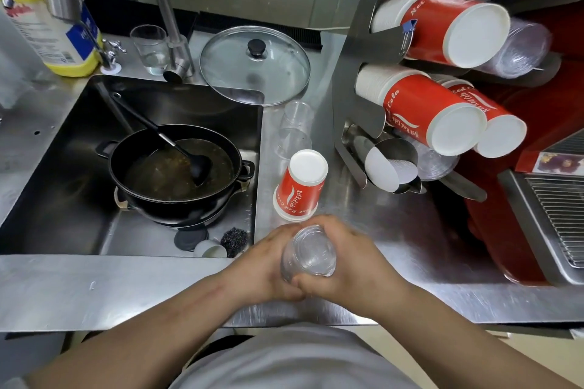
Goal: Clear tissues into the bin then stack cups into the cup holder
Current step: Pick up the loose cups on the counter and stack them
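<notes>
No tissues show on the bench, so I judge the cup stage is underway: left hand [262, 265] and right hand [344, 265], fingers closed around clear cups [308, 254] at the front edge, while red cups [300, 186] and the cup holder [357, 79] wait.

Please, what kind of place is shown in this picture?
Probably the back counter of a small café or drink stall: a steel cup holder loaded with branded paper cups, a steel sink holding a used black pot.
</notes>
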A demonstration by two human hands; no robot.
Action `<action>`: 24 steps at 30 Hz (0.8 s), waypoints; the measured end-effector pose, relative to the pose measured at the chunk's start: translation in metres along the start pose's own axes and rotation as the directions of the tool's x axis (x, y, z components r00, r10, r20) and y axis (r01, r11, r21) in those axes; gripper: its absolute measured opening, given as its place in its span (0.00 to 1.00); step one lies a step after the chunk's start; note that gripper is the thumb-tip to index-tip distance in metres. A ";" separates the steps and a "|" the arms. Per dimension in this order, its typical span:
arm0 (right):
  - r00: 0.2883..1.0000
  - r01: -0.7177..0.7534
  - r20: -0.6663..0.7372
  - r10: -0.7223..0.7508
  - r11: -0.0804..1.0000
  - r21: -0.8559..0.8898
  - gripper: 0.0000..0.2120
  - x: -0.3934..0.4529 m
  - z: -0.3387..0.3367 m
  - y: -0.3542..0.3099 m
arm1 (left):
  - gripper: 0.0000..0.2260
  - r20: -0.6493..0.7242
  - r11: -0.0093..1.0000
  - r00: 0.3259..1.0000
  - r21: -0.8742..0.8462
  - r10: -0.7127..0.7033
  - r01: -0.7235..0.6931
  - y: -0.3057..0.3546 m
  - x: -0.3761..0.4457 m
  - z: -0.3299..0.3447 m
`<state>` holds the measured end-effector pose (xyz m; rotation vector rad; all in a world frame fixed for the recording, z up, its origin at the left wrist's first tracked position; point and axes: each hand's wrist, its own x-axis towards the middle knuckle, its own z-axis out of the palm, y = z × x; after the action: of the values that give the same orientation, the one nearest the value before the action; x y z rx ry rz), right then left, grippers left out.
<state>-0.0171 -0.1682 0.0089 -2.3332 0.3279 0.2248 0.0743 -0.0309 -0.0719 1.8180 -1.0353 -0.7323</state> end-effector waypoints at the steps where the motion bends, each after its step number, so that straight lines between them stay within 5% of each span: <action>1: 1.000 -0.002 0.002 0.002 1.000 -0.005 0.31 0.000 0.000 0.000 | 0.32 -0.005 1.000 1.000 -0.002 0.004 -0.004 0.000 0.001 0.000; 14: 0.997 -0.028 -0.071 0.035 0.995 0.096 0.29 -0.005 0.001 0.007 | 0.24 0.001 0.988 1.000 -0.154 -0.008 0.008 0.008 0.004 0.006; 19: 0.989 -0.022 -0.138 0.057 0.969 0.244 0.28 -0.020 -0.012 0.022 | 0.39 0.005 0.991 0.992 0.056 -0.125 0.124 0.006 0.002 0.010; 24: 0.980 -0.020 -0.185 0.070 0.965 0.261 0.34 -0.029 -0.031 0.024 | 0.40 0.024 0.987 0.995 0.130 -0.095 0.091 0.028 0.016 0.007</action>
<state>-0.0495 -0.2013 0.0218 -2.0935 0.4771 -0.0234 0.0663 -0.0549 -0.0505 1.9826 -1.0431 -0.7659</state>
